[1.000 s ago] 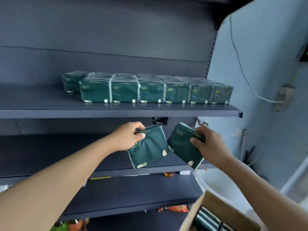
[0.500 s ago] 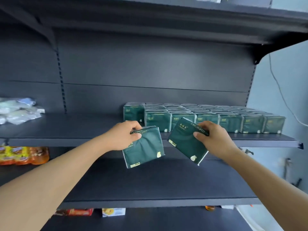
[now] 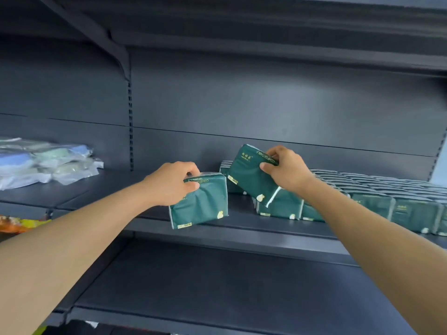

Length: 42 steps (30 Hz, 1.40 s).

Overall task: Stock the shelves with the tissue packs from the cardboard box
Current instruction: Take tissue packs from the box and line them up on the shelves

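At the left end of the row of dark green tissue packs [image 3: 370,204] on the dark grey metal shelf [image 3: 242,228], your right hand [image 3: 287,172] grips a soft dark green plastic-wrapped tissue pack [image 3: 251,175] by its top edge, tilted, its long axis sloping down to the right, over the row's end pack. Your left hand [image 3: 169,183] pinches a second green tissue pack [image 3: 203,204] by its top, hanging near-upright over the shelf's front lip. The bare gap lies between them; judged nearer to your left.
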Available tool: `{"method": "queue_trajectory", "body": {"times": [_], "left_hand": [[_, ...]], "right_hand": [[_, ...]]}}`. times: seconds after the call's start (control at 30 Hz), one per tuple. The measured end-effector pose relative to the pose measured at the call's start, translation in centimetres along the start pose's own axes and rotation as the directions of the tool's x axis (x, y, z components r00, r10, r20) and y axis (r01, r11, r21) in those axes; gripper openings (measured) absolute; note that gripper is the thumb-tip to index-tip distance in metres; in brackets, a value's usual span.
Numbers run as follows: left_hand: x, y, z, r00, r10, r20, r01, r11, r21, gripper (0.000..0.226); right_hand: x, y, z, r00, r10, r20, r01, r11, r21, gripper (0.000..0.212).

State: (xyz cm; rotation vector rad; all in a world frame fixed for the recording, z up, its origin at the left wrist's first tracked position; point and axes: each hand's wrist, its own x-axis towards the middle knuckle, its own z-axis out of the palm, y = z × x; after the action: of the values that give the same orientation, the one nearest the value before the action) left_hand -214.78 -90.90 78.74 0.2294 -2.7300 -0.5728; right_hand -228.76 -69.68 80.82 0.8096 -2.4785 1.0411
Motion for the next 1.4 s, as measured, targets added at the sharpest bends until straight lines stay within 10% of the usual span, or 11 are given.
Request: {"method": "queue_trajectory", "body": {"times": [0.53, 0.93, 1.4], "left_hand": [[9.6, -4.6, 2.8, 0.991, -0.129, -0.024, 0.13, 0.991, 0.032, 0.002], [11.5, -4.9, 4.3, 0.995, -0.095, -0.02, 0.095, 0.995, 0.011, 0.005], [17.8, 0.1, 9.8, 0.999, 0.046, -0.016, -0.046, 0.999, 0.024, 0.019]], "right_hand": [[13.8, 6.3, 10.1, 0.949, -0.059, 0.31, 0.136, 0.963, -0.232, 0.035], [14.1, 6.9, 11.2, 0.953, -0.103, 0.286, 0.255, 0.783, -0.567, 0.055], [13.8, 8.3, 4.5, 0.976, -0.111, 0.19, 0.151, 0.965, -0.213, 0.048]]}}
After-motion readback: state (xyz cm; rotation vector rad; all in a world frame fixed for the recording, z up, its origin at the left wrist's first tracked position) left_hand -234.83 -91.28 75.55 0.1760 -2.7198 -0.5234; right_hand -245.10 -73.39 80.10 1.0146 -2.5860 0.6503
